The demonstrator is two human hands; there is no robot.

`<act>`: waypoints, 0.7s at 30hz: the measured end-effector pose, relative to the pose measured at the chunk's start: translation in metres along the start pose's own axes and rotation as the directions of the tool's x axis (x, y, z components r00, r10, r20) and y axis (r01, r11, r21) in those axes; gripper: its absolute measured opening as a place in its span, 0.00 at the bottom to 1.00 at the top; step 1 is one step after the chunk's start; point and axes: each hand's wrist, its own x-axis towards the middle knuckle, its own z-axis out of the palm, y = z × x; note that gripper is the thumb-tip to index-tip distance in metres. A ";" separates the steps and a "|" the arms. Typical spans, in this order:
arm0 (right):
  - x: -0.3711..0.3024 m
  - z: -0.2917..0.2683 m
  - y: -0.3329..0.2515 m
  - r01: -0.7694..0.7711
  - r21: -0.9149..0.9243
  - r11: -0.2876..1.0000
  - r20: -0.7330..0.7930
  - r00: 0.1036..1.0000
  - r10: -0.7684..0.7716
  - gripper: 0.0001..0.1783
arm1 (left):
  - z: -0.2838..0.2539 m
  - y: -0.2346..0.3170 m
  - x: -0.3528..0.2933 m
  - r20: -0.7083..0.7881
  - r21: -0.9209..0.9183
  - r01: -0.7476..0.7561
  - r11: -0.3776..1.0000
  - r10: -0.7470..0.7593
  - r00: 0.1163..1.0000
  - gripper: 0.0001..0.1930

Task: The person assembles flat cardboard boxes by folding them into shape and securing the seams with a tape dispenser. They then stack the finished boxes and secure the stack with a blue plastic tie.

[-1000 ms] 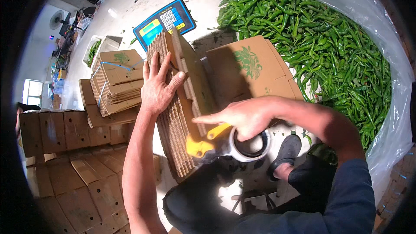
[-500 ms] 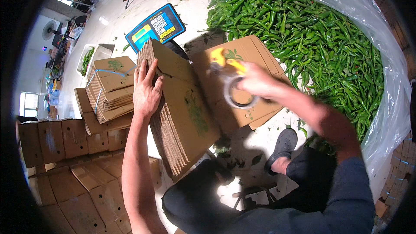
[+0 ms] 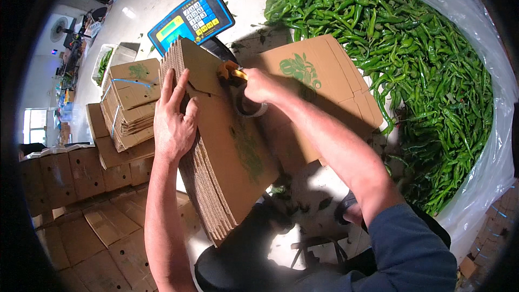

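A stack of flattened cardboard boxes [image 3: 230,154] stands tilted on edge before me, its layered edges to the left. My left hand [image 3: 174,121] lies over those edges near the top, fingers spread, pressing on the stack. My right hand [image 3: 260,86] grips a tape dispenser [image 3: 233,71] with a yellow-orange body and a roll of tape hanging below. The dispenser is at the right face of the stack, near its top; whether it touches the cardboard I cannot tell. To the right lie more flat boxes [image 3: 330,75] with a green printed pattern.
Behind the stack stands a blue scale display with a keypad [image 3: 194,19]. Green peppers [image 3: 416,70] cover the right side, edged by clear plastic sheeting [image 3: 486,146]. A strapped bundle of flat boxes [image 3: 127,111] sits at left, above rows of closed cartons [image 3: 102,227].
My right hand has carried the tape dispenser leftward, from above the flat boxes on the right to the upright stack. My left hand stays on the stack and appears slightly lower.
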 end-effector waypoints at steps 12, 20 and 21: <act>-0.137 0.014 0.056 0.176 -0.255 0.951 0.414 0.909 -0.058 0.16 | 0.003 -0.007 0.003 -0.006 -0.024 -0.053 0.998 0.053 0.999 0.26; -0.121 -0.005 0.038 0.242 -0.314 0.918 0.595 0.804 -0.009 0.19 | 0.002 -0.007 0.002 -0.002 0.027 -0.045 0.999 0.045 0.999 0.26; -0.118 -0.003 0.042 0.251 -0.313 0.916 0.595 0.803 -0.017 0.19 | 0.000 -0.007 0.002 -0.006 0.029 -0.043 0.999 0.044 0.999 0.26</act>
